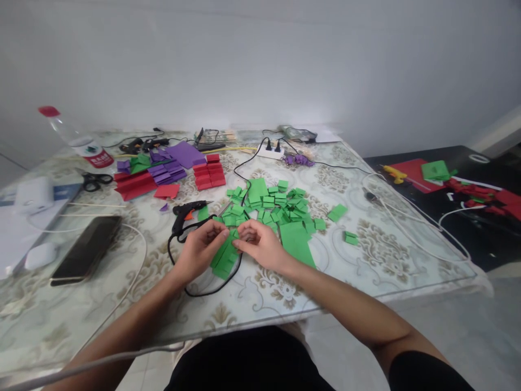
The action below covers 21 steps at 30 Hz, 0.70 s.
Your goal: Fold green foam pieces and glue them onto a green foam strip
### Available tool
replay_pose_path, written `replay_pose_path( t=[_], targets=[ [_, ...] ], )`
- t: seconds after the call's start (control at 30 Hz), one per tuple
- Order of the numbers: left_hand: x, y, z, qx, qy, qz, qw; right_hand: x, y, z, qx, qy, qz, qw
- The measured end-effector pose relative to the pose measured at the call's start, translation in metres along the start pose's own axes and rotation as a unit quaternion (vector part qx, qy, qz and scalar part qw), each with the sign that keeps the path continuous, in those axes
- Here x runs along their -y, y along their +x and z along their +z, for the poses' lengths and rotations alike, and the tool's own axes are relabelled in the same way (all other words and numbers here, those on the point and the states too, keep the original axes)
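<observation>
My left hand (202, 248) and my right hand (264, 245) meet at the middle of the table. Thumb and fingers of each pinch a small piece of green paper (234, 234) between them, mostly hidden by the fingertips. Below them lies a folded green paper strip (223, 264). Just beyond spreads a pile of small folded green paper pieces (280, 205), with a larger green sheet (296, 243) right of my right hand. A black hot glue gun (185, 214) rests beyond my left hand, its black cord looping under the work.
Red folded paper (209, 172), purple strips (167, 172), scissors (94, 180) and a bottle (85, 142) stand or lie at the back left. A phone (87, 250) is at left. Behind the pile sits a power strip (271, 151). White cables (411, 233) cross the right edge.
</observation>
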<state>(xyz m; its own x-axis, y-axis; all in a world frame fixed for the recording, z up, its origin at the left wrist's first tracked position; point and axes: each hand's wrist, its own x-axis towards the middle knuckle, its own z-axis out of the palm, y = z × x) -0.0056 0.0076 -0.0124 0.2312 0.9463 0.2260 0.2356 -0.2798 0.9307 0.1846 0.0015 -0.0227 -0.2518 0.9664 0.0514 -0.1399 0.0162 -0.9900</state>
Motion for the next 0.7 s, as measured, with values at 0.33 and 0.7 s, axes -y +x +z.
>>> replay_pose_path(
  t=[0.33,0.7],
  targets=[
    [0.0065,-0.0048,-0.0005,0.048,-0.014,0.063,0.997,-0.0007,0.0016,-0.0048,-0.049,-0.088,-0.058,0.993],
    [0.0101,-0.0073,-0.0004,0.04,-0.007,0.046,0.998,-0.0017,0.0028,-0.0061,-0.052,-0.113,-0.061,0.99]
  ],
)
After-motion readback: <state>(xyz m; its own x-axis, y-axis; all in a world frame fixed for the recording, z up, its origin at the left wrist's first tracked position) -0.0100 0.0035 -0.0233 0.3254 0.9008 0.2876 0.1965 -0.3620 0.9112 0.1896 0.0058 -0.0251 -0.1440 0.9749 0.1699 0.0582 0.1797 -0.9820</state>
